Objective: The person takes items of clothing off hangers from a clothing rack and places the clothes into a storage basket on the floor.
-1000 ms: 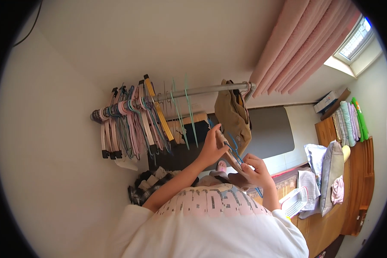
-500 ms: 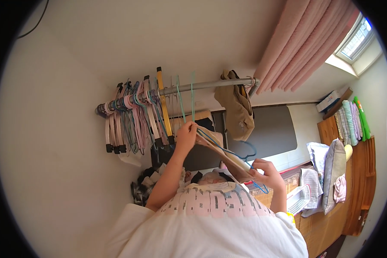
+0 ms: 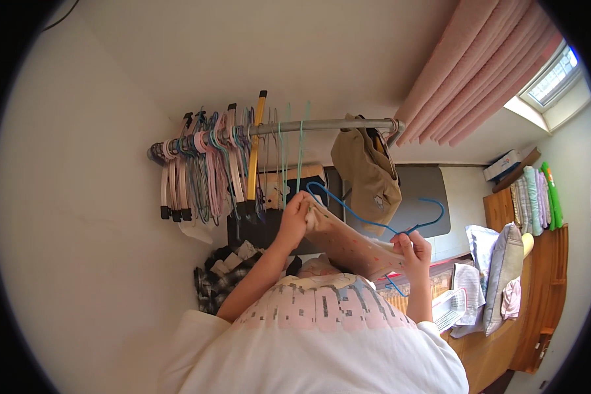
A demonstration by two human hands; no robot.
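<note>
A thin, pale garment with small coloured spots is stretched between my hands in front of my chest. My left hand is closed on its left end, with the cloth bunched at the fingers. At its other end, my right hand pinches a blue clothes hanger near the base of the hook, along with the cloth. The hanger's hook points up and right. One hanger arm runs above the garment toward my left hand; the other shows below the cloth beside my right wrist.
Ahead, a grey metal rail carries many hangers crowded at the left and a brown garment at its right. Dark checked clothes lie below left. On the right are a bed with pillows, a white basket and a pink curtain.
The blue hanger has lifted and turned, so its hook and upper arm stand clear above the garment. The cloth is spread wider, showing its spots. My right hand has moved up and slightly right.
</note>
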